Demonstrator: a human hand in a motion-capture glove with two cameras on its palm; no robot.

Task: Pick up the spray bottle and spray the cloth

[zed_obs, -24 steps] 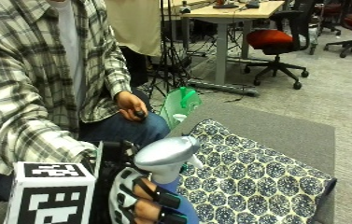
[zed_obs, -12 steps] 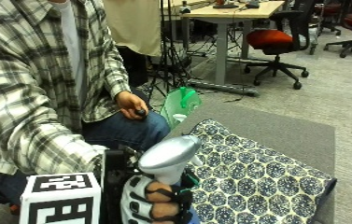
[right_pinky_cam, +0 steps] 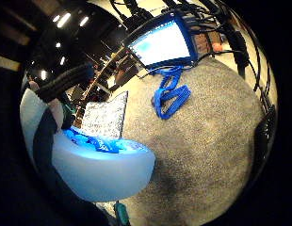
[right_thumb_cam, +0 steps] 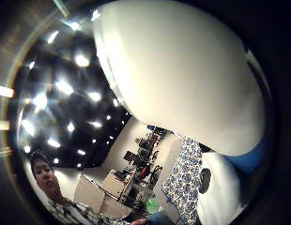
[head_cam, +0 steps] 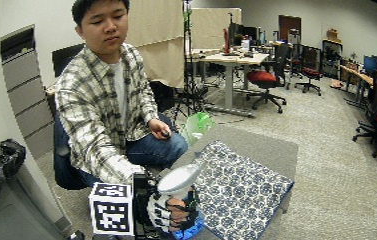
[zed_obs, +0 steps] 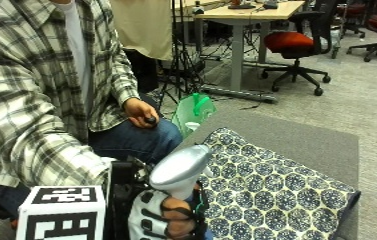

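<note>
Table [zed_obs: 308,137]: R hand [zed_obs: 168,220] grips spray bottle [zed_obs: 178,167].

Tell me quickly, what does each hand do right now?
Right hand: grips the spray bottle, fingers curled round its neck.
Left hand: bare, rests on the thigh, holds a small dark object.

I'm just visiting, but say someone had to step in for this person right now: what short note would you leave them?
Right hand: gloved, fingers curled round the neck of the spray bottle, holding it upright at the near end of the table.
Cloth: patterned, lying flat on the table beside the bottle, with the nozzle pointing over it.
Bare hand: rests on the person's thigh, holding a small dark object.
Done: bottle picked up.
Left: spray the cloth; no spray is visible yet.
</note>
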